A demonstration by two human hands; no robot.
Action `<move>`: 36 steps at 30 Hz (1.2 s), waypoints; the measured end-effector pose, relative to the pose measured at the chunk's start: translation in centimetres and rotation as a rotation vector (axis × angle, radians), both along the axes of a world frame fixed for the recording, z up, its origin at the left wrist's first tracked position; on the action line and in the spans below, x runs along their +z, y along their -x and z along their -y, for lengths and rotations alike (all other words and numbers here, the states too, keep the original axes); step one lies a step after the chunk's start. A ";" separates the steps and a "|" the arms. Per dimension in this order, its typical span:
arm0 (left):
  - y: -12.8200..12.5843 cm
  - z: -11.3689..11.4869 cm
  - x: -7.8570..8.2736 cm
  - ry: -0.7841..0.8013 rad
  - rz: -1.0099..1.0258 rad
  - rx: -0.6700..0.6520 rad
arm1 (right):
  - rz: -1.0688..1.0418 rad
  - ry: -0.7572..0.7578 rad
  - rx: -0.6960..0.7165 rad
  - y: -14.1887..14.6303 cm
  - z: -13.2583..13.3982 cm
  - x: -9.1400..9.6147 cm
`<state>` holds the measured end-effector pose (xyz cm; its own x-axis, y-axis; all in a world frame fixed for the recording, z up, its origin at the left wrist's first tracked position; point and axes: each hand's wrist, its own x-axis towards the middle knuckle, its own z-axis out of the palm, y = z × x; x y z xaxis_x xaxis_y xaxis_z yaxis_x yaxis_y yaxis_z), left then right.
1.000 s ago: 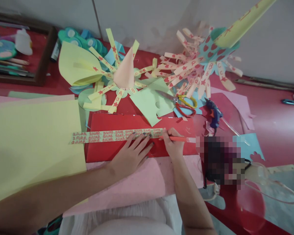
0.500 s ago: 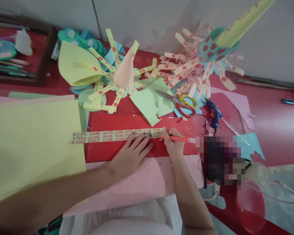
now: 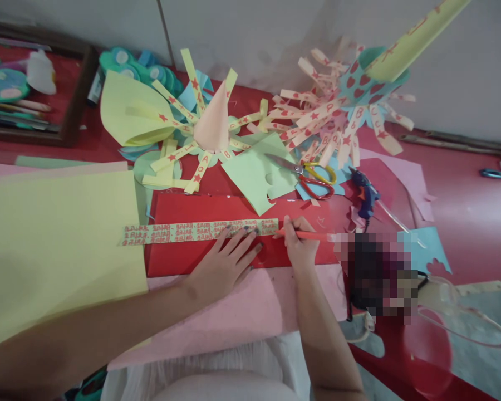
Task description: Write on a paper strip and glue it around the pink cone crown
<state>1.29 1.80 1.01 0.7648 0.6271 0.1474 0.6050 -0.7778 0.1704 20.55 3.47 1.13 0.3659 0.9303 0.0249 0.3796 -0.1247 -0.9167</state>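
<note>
Left hand [image 3: 221, 268] lay splayed, gripping nothing, apparently steadying the narrow, red-lettered pale-green paper strip [image 3: 183, 233] across the flat red board [image 3: 179, 209], while right hand [image 3: 301, 249] pinched a slim orange pen [image 3: 317, 236] low, likely for control.

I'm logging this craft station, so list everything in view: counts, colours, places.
board: one, red, centre
paper strip: one, pale green, across board
pen: one, orange, in right hand
scissors: one pair, red and yellow, beyond board
glue gun: one, blue, right of scissors
large sheet: one, yellow, left
upright cone: one, peach, back centre
tube: one, teal with hearts, back right
tray: one, brown, upper left
left hand: one, bare, on strip
right hand: one, bare, holding pen
</note>
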 end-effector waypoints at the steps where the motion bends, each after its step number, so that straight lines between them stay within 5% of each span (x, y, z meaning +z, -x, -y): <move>1: 0.0 0.0 0.0 0.000 0.000 0.000 | 0.000 -0.001 -0.003 0.0 0.0 0.0; 36: 0.0 0.0 0.1 0.004 0.013 0.000 | 0.127 -0.014 0.015 0.4 -0.2 0.5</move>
